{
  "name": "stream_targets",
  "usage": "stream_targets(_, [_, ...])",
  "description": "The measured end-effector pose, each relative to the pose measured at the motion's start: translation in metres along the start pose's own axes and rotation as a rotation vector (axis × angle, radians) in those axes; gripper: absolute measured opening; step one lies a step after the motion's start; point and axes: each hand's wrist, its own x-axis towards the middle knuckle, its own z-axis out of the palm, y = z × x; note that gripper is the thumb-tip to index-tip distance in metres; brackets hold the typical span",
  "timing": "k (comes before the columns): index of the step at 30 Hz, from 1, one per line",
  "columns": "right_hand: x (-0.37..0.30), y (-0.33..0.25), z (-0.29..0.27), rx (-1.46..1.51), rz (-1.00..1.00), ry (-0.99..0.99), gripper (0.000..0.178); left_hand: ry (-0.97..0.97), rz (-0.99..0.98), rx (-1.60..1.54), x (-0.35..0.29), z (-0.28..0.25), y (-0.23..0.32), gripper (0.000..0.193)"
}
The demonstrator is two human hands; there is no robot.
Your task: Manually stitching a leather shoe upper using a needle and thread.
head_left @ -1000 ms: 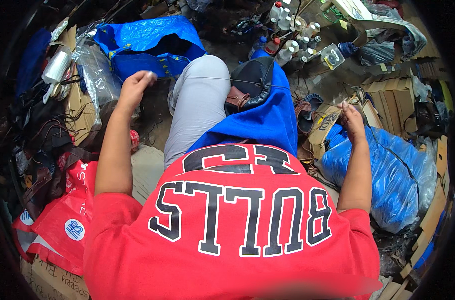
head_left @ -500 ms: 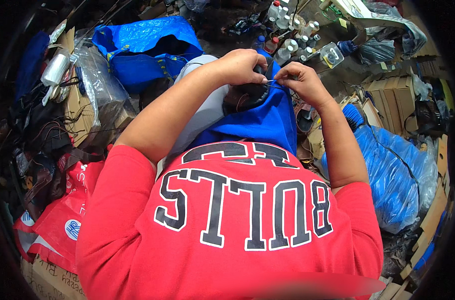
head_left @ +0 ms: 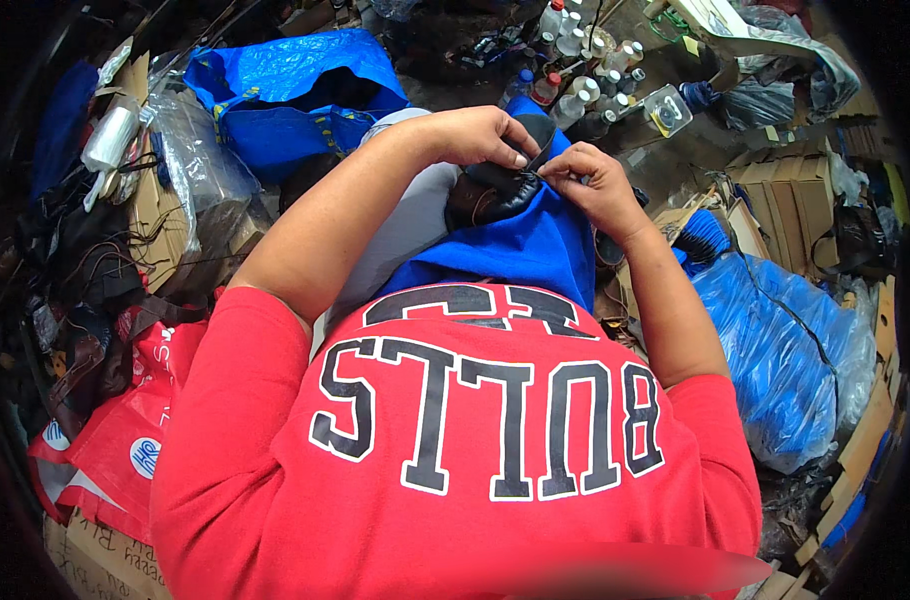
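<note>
A dark leather shoe (head_left: 487, 198) lies across my lap on a bright blue cloth (head_left: 520, 245). My left hand (head_left: 480, 136) is curled over the shoe from the left, its thumb and fingers closed on the black upper edge. From the right, my right hand (head_left: 593, 188) pinches close beside the same spot, its fingertips almost meeting the left thumb. Whatever sits in the right fingertips is too small to make out. Part of the shoe is hidden under my left hand.
Ahead on the left stands an open blue bag (head_left: 295, 100). Several bottles (head_left: 585, 85) with coloured caps cluster ahead on the right. Blue items in clear plastic (head_left: 775, 340) and stacked cardboard (head_left: 780, 205) lie right. A red bag (head_left: 125, 440) is on the left.
Both hands have shifted slightly, the right one lower and in against the shoe. A thin, light strand or needle between the fingertips earlier no longer shows clearly.
</note>
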Motion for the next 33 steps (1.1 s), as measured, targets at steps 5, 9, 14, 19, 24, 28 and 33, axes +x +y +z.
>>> stream_targets(5, [-0.01,-0.014,0.006,-0.118,-0.051,0.087,0.016,-0.083,-0.028,-0.108,0.0,0.001,-0.005,0.039])
stream_targets(9, [-0.012,-0.029,0.005,-0.3,-0.099,0.06,0.02,-0.134,-0.026,-0.098,0.002,0.001,-0.007,0.04])
stream_targets(14, [-0.004,-0.053,0.002,-0.664,-0.131,-0.057,0.021,-0.123,0.023,-0.102,0.005,0.003,-0.017,0.042])
stream_targets(19, [0.006,-0.061,-0.001,-0.727,-0.053,-0.154,0.022,-0.143,0.041,-0.12,0.007,0.001,-0.021,0.045])
stream_targets(24, [-0.007,-0.047,0.002,-0.563,-0.093,-0.061,0.022,-0.105,0.026,-0.194,0.004,0.003,-0.022,0.046])
stream_targets(28, [-0.007,-0.06,0.008,-0.799,-0.109,-0.071,0.02,-0.159,-0.047,-0.227,0.001,0.002,-0.013,0.046])
stream_targets(33, [0.012,-0.089,0.008,-1.006,-0.059,-0.272,0.018,-0.125,0.039,0.037,0.0,-0.002,-0.001,0.042])
